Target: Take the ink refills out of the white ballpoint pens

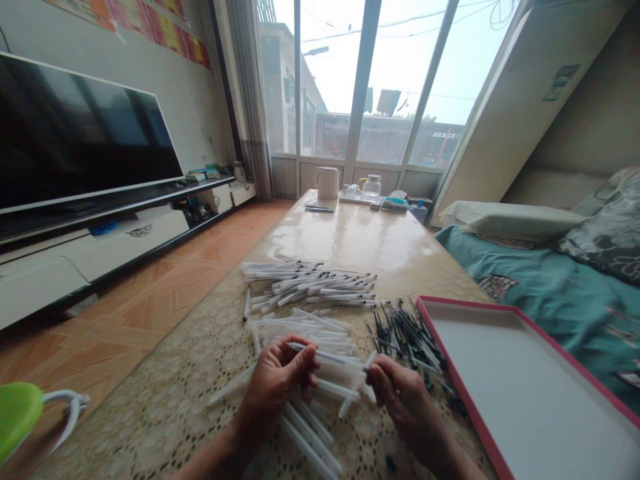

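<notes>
My left hand (pixel 280 377) is closed around one end of a pen (pixel 337 359) with a translucent white barrel. At the pen's other end, the fingertips of my right hand (pixel 397 387) pinch its dark tip. The pen lies nearly level between both hands, above the table. Under and around my hands are loose translucent pen barrels (pixel 313 433). Farther off is a pile of white pens with dark ends (pixel 310 283). Thin black pen refills (pixel 407 333) lie heaped just beyond my right hand. Whatever my palms cover is hidden.
A shallow pink-rimmed box (pixel 470 407) stands at the right. On the far end of the patterned table (pixel 195 360) are a jug (pixel 327 183), a glass pot (pixel 371 187) and a tray. A green seat (pixel 20 417) is at lower left, a sofa (pixel 465 257) at right.
</notes>
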The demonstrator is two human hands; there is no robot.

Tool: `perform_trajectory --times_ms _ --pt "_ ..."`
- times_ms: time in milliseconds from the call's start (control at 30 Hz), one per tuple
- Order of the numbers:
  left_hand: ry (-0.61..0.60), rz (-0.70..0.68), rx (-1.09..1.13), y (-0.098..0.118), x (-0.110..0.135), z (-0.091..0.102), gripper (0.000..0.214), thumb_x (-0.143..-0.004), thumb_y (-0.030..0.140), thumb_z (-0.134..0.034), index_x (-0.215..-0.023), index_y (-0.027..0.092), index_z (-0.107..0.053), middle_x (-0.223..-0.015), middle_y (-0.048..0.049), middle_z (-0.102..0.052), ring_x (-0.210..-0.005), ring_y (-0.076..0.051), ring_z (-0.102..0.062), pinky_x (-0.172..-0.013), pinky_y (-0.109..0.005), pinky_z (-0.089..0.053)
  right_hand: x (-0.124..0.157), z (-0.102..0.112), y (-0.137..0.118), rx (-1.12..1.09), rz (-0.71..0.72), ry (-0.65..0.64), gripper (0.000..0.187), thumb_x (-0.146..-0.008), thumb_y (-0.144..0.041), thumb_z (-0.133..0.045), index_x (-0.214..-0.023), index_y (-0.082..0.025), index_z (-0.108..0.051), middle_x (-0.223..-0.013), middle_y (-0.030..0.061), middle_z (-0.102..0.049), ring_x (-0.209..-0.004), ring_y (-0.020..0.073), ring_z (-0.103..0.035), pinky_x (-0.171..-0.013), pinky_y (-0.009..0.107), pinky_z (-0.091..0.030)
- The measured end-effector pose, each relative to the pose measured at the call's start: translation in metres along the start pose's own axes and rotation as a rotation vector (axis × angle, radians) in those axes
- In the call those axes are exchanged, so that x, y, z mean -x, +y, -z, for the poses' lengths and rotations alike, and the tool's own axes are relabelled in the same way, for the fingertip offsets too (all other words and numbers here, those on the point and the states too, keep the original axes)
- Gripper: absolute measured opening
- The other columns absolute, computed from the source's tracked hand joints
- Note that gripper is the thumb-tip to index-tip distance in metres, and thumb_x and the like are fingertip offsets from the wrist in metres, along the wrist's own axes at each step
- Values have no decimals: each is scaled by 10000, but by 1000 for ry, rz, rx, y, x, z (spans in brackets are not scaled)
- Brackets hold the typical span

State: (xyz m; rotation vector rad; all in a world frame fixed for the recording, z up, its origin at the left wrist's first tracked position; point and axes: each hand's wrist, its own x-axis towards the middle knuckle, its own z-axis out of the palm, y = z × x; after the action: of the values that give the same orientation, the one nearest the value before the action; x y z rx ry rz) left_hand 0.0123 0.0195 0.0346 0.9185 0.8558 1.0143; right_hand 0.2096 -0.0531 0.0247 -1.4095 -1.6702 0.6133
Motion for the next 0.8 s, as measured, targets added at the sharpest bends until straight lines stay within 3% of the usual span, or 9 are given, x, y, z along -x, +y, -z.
perform_trajectory --times_ms 233,400,533,600,733,800 --pt "-22 -27 76 -1 -1 -1 373 -584 414 -782 -691 145 -546 -507 16 -653 -368 -103 -574 -353 -185 -459 -2 1 -5 -81 12 29 336 -908 -391 -433 -679 -181 -561 -585 -17 -521 -529 112 -497 -509 198 -396" --pt "7 -13 84 -2 -2 0 422 -535 430 -803 -686 151 -525 -496 14 -660 -365 -112 -581 -350 -188 -459 -3 -1 -4 -80 -14 120 226 -864 -390 -517 -921 -186 -594 -681 -1 -591 -604 138 -545 -574 215 -437" --pt "-19 -17 70 -2 0 1 382 -579 409 -787 -691 143 -537 -510 11 -666 -381 -110 -592 -363 -187 -469 -2 -2 -1 -54 -20 44 399 -936 -402 -342 -654 -184 -522 -566 -20 -495 -495 109 -476 -482 197 -377" --pt "-27 -18 68 -2 0 1 366 -596 398 -781 -700 141 -543 -520 11 -669 -391 -108 -597 -371 -185 -472 -1 -2 -1 -30 -22 36 412 -941 -393 -329 -618 -189 -482 -552 -26 -471 -486 104 -462 -476 196 -362" --pt "-7 -18 63 -3 -2 1 373 -590 401 -784 -703 143 -541 -515 10 -667 -389 -110 -594 -379 -193 -476 -1 -2 0 -28 -9 72 220 -899 -383 -448 -849 -186 -532 -646 -16 -530 -564 123 -504 -542 208 -400" --pt "-4 -23 53 -4 -2 1 370 -594 402 -782 -708 142 -544 -520 6 -670 -393 -111 -596 -387 -197 -479 -2 -1 0 -30 -11 68 216 -896 -383 -451 -897 -184 -536 -663 -12 -543 -576 128 -511 -551 210 -405"
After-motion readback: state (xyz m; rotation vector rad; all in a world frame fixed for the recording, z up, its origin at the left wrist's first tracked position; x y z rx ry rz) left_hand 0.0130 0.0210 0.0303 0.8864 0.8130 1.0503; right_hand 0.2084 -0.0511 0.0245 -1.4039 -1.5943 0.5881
